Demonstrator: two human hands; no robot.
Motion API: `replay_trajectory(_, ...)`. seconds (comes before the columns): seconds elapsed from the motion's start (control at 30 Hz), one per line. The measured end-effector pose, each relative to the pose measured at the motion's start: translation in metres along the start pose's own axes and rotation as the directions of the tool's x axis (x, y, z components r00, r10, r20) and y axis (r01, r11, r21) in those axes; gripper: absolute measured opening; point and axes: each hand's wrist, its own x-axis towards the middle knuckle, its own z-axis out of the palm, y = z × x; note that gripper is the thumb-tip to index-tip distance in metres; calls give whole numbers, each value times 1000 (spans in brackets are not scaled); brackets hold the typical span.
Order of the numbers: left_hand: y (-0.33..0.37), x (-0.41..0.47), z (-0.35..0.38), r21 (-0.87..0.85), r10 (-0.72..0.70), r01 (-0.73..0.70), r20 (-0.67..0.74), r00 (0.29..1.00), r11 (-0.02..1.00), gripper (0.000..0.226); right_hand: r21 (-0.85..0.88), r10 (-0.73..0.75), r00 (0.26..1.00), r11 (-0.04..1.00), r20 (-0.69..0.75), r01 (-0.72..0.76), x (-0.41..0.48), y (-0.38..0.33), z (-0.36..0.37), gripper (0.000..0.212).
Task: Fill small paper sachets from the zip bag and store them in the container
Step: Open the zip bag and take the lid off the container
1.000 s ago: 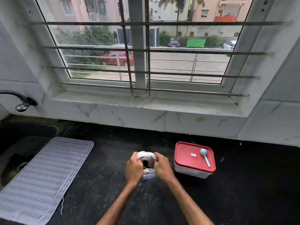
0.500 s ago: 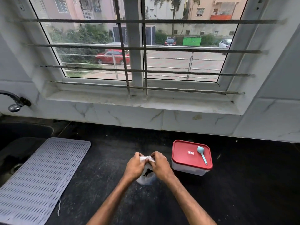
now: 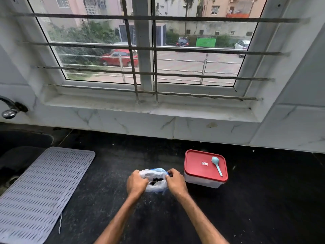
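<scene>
Here left hand (image 3: 137, 182) and right hand (image 3: 175, 181) pinch one zip bag (image 3: 156, 187), near one lidded container (image 3: 202, 182).

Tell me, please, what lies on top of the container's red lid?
A small light-blue spoon lies on the red lid, beside a small white label. The lid covers the container, hiding its contents.

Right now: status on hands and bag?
Left hand and right hand grip the zip bag, mouth open. Container lidded, spoon on its lid. No sachets in view.
</scene>
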Motion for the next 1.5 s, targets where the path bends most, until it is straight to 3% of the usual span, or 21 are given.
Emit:
replay_trajectory(0.07,0,0,-10,107,-8,20,-106,994,994,14,-11,-44,998,999,51,45,-3,-2,8,12)
replay_trajectory(0.17,-1,0,-11,160,48,-33,-91,995,987,14,-19,-83,996,996,45,84,-6,-1,14,14)
replay_trajectory(0.3,-1,-1,-3,285,148,-165,80,986,944,46,56,-40,999,998,15,39,3,-6,9,23)
replay_trajectory(0.37,-2,0,2,398,209,-231,99,973,888,59,102,-5,999,995,42,1,10,-11,8,26)
replay_trajectory(0.47,0,-4,10,583,278,-278,92,956,763,37,49,-8,993,999,115,2,14,-15,14,37)
replay_trajectory(0.53,-1,-2,11,669,277,-253,73,958,699,28,-88,-70,985,992,158,85,13,-13,21,47)
replay_trajectory(0.63,-9,3,2,713,312,-249,45,949,655,14,-335,-178,960,910,215,243,9,-3,19,60)
replay_trajectory(0.73,-19,13,3,751,351,-295,91,932,590,31,-353,-227,944,885,239,302,11,3,19,72)
replay_trajectory(0.83,-18,23,5,694,473,-464,199,858,550,63,-345,-317,903,845,289,408,17,-4,20,79)
replay_trajectory(0.9,-12,28,4,658,515,-542,263,816,523,56,-330,-389,880,821,272,465,23,-10,19,80)
replay_trajectory(0.93,-7,29,2,641,480,-525,265,836,560,45,-335,-414,883,818,223,468,25,-12,18,76)
replay_trajectory(1.0,0,27,1,588,411,-447,203,889,675,27,-354,-386,921,856,44,376,25,-14,17,68)
replay_trajectory(1.03,0,28,1,532,372,-395,156,915,749,24,-311,-296,955,911,-30,273,22,-14,18,70)
replay_trajectory(1.1,-2,32,5,416,306,-323,108,946,850,19,-179,-27,999,984,-38,20,18,-9,21,78)
replay_trajectory(1.13,-4,31,6,413,307,-313,85,948,855,17,-166,76,997,983,3,-74,17,-5,22,77)
replay_trajectory(1.2,-8,31,5,512,364,-357,91,927,781,18,-236,180,983,958,48,-164,15,5,22,61)
replay_trajectory(1.3,-12,38,0,654,402,-385,134,906,651,34,-342,169,985,927,19,-152,17,7,15,41)
replay_trajectory(1.5,7,44,4,643,447,-488,244,861,590,44,-352,109,994,931,28,-92,22,-8,23,45)
